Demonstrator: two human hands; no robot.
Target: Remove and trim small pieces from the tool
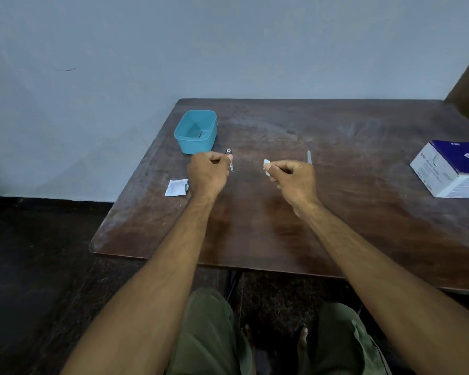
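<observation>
A: What is each hand holding?

B: The left hand (207, 173) pinches a small vial (229, 158) with a dark cap, held upright above the table just at 5 o'clock from the teal tub. The right hand (293, 175) has its fingers curled, pinching a small white swab (266, 165) at its fingertips. The two hands are near each other but apart.

A: And around them?

B: One teal tub (197, 131) at 12 o'clock from the left hand, one torn white sachet (177, 187) lying flat at its 8 o'clock, one thin pale capped piece (309, 157) on the table at 1 o'clock from the right hand, and one white and blue box (450, 169) far out at 3 o'clock.

A: The surface?

B: One dark brown wooden table (255, 234), worn and scuffed, with rounded corners, standing against a plain pale blue-grey wall (146, 50). The floor (38, 253) is dark. The person's knees in olive cloth show under the near edge.
</observation>
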